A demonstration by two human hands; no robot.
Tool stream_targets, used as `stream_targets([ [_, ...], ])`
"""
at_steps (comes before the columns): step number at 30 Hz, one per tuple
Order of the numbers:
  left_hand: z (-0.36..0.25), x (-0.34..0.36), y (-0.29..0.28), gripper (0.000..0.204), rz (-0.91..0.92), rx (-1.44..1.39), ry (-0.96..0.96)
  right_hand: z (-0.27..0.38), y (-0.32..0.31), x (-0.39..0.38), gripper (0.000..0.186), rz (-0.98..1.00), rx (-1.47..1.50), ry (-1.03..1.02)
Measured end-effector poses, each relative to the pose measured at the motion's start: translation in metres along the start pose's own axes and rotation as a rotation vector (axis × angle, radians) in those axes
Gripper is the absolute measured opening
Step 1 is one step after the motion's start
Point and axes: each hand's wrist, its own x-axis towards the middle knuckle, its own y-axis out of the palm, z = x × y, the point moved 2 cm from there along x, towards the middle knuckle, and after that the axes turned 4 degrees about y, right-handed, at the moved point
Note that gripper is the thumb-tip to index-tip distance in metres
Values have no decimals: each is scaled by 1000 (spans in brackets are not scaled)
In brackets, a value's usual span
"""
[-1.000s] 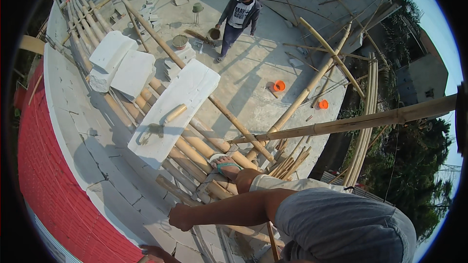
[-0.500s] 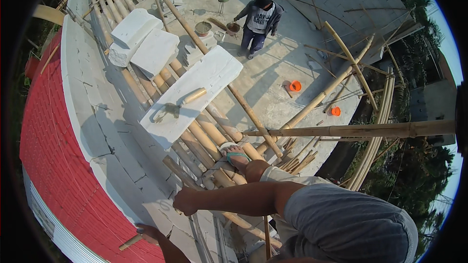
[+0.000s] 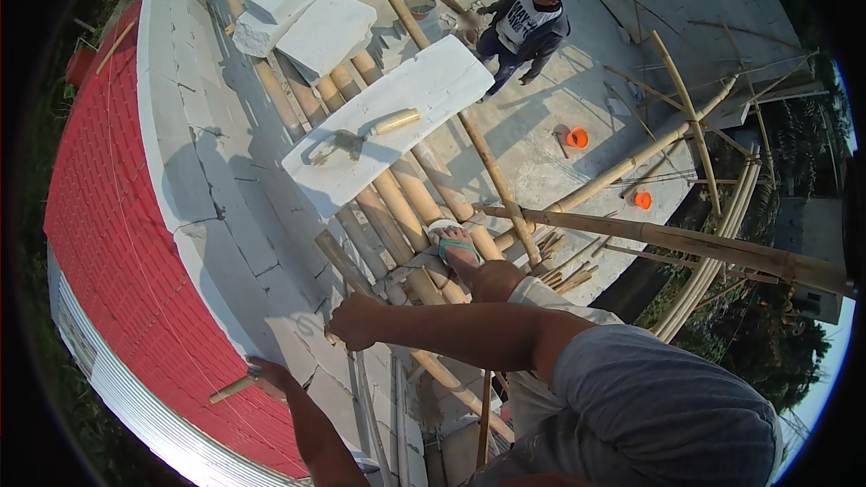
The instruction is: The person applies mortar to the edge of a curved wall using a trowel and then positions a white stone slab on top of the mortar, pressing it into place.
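Observation:
Fingers of my left hand [image 3: 269, 379] are closed round a short wooden handle [image 3: 232, 389], at the wall's edge above the red roof; whatever tool it belongs to is hidden. My right hand [image 3: 356, 321] makes a fist over the top of the pale block wall [image 3: 257, 248]. A small light-coloured end shows below that fist, but I cannot make out what it holds. Ahead, a long white block [image 3: 433, 81] lies across the bamboo poles, with a wooden-handled trowel [image 3: 395, 121] resting on it, its grey blade smeared with mortar.
More white blocks [image 3: 325, 32] are stacked on the bamboo poles [image 3: 392, 194]. My sandalled foot [image 3: 456, 242] stands on them. A co-worker [image 3: 528, 27] is on the concrete floor below, near orange buckets [image 3: 577, 137]. A bamboo rail [image 3: 667, 239] crosses at right; the red roof [image 3: 135, 225] slopes down at left.
The view has shifted, so the scene sits further right and higher. Below, the co-worker's posture has changed, leaning more towards the container. Both my hands keep their closed grips near the wall.

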Motion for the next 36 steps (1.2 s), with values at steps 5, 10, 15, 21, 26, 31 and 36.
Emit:
stream_targets([
  [5, -14, -13, -12, 73, 36, -30, 2, 2, -11, -9, 24, 21, -7, 19],
  [10, -8, -11, -10, 76, 8, 3, -4, 0, -3, -5, 20, 32, 24, 13],
  [15, -7, -10, -10, 74, -19, -15, 1, -4, -16, -3, 25, 42, -11, 62],
  [21, -7, 7, 0, 74, -58, -9, 42, -2, -49, -9, 36, 18, -14, 177],
  [26, 3, 6, -4, 74, -95, 17, -7, 5, -34, -4, 46, 98, -80, 158],
  [31, 3, 2, -5, 74, -60, -10, 4, 10, -22, 0, 45, 71, -99, 113],
  [36, -6, -2, -8, 77, -71, -20, 25, 13, -23, -2, 39, 126, -81, 91],
])
